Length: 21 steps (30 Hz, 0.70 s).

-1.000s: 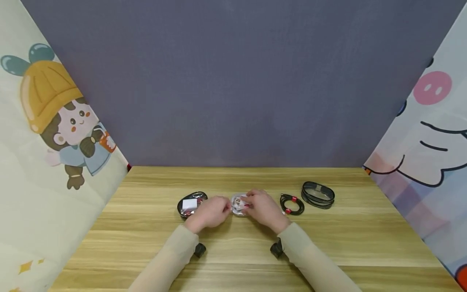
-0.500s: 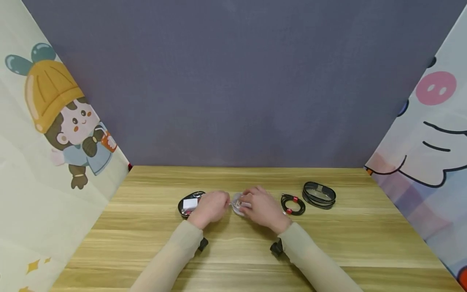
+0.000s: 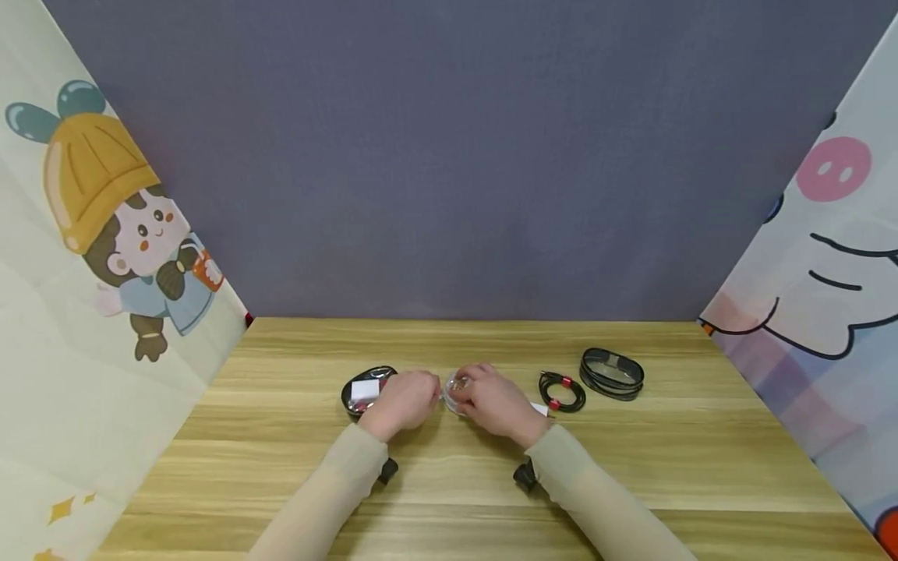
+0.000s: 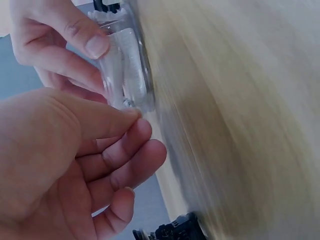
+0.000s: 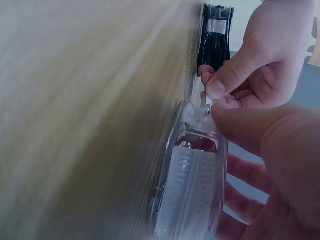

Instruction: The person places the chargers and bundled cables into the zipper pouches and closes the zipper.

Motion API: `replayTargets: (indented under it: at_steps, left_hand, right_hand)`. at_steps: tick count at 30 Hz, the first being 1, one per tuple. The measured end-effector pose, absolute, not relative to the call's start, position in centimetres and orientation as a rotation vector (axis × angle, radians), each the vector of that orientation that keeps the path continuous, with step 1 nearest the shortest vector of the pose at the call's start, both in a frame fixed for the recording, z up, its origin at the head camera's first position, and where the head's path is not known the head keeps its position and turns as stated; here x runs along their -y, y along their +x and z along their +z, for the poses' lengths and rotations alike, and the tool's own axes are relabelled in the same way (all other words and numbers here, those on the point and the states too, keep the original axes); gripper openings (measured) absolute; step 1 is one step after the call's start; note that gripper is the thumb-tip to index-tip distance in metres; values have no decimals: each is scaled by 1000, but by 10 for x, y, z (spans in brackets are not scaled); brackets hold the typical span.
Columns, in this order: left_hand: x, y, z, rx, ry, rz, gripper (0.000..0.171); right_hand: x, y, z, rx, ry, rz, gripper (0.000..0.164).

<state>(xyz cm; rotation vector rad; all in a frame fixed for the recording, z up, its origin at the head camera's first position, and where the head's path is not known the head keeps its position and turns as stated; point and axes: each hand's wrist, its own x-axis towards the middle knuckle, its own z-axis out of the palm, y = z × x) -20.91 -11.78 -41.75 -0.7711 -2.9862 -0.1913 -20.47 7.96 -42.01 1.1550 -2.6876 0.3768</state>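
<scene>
At lower centre, gripping clear case (image 5: 192,172) in right hand (image 3: 496,401), pinching pale tab (image 5: 206,103) in left hand (image 3: 403,403), seemingly midway, yet to release.

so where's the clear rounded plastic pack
Head view: the pack sits between left hand and right hand, left of the red-tied black coiled cable.

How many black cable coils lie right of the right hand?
2: the small coil with red ties, nearer the right hand, and the larger coil farther right. The right sleeve could hide more.
</scene>
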Motion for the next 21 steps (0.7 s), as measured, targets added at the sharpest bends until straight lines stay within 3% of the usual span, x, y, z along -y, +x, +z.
replayTargets:
  at_steps: [9, 16, 21]
  left_hand:
    - [119, -209, -419, 2976, -780, -225, 7]
    - [118, -216, -417, 2952, -770, -256, 6]
    - [117, -219, -418, 2942, -782, -259, 5]
  right_hand:
    - [-78, -213, -416, 2724, 1084, 452, 15]
    - [-77, -238, -414, 2824, 1040, 617, 25]
    - [-73, -252, -419, 2889, 946, 876, 9]
